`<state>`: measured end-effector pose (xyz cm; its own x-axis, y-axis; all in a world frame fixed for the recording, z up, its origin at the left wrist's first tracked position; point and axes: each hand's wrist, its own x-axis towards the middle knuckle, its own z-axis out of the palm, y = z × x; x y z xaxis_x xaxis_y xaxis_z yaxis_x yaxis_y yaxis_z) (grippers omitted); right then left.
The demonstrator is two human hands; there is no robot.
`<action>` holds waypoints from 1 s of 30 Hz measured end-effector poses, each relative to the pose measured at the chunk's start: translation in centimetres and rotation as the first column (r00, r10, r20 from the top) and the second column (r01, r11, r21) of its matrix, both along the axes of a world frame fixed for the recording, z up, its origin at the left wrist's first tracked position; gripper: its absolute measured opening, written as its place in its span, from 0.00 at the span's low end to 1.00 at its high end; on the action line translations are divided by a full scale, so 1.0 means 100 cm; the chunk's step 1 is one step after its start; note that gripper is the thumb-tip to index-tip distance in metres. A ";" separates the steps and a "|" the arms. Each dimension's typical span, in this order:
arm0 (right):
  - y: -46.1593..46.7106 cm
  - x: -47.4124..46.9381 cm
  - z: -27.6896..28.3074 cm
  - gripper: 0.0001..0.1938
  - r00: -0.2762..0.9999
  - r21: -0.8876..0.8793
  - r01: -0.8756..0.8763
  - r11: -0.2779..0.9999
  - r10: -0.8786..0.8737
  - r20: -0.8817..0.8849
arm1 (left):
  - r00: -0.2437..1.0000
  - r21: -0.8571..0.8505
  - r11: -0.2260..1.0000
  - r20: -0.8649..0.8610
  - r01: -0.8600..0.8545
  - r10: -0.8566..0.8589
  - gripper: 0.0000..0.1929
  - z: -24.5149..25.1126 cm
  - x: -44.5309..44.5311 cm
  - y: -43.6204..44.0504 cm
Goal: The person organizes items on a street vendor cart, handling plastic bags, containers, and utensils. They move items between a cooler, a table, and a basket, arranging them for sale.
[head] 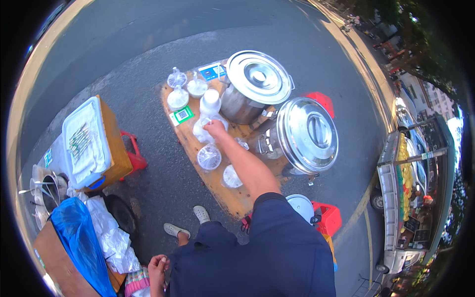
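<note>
My right hand (217, 130) reaches across a wooden table (226, 200), its fingertips pinched on a thin clear plastic bag (200, 130). Just beyond the fingers stands a stack of white cups (210, 98). Bagged, tied tubs (177, 99) of something white sit at the table's far left corner. Under my forearm lie another bagged tub (209, 156) and a white-topped tub (232, 176). Low beside my body, my left hand (159, 265) has its fingers curled in, with nothing visible in them.
Two lidded steel pots (256, 76) (310, 135) stand on the table's right side. A yellow box with a cloth-covered lid (89, 148) rests on a red stool (134, 152) at left. Below it are a blue plastic bag (79, 241) and a wheel (120, 213). A truck (393, 193) is parked right.
</note>
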<state>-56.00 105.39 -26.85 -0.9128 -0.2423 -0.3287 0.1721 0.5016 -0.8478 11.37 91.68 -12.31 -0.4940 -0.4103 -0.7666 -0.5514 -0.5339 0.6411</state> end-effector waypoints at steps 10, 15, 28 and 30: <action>0.059 -0.011 0.026 0.35 0.942 0.532 0.105 0.840 0.088 -0.325 | 0.996 -0.001 1.000 0.087 -0.017 0.017 0.10 0.008 0.001 0.021; 0.045 -0.067 -0.029 0.24 0.903 0.584 -0.227 0.779 0.393 -0.174 | 0.987 -0.190 0.977 0.144 0.094 -0.067 0.14 0.007 0.032 0.052; 0.028 -0.047 0.052 0.24 0.890 0.357 -0.185 0.915 0.310 -0.333 | 0.931 -0.312 0.906 0.131 -0.287 0.340 0.14 -0.013 0.154 0.096; 0.017 -0.034 0.068 0.21 0.853 0.323 -0.218 0.921 0.341 -0.396 | 0.876 -0.352 0.864 0.192 -0.360 0.443 0.12 -0.028 0.191 0.096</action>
<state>-59.42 107.07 -20.01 -0.8814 -0.4723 0.0008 -0.3652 0.6806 -0.6351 30.49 101.33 -15.08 -0.0383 -0.7569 -0.6524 -0.4967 -0.5521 0.6697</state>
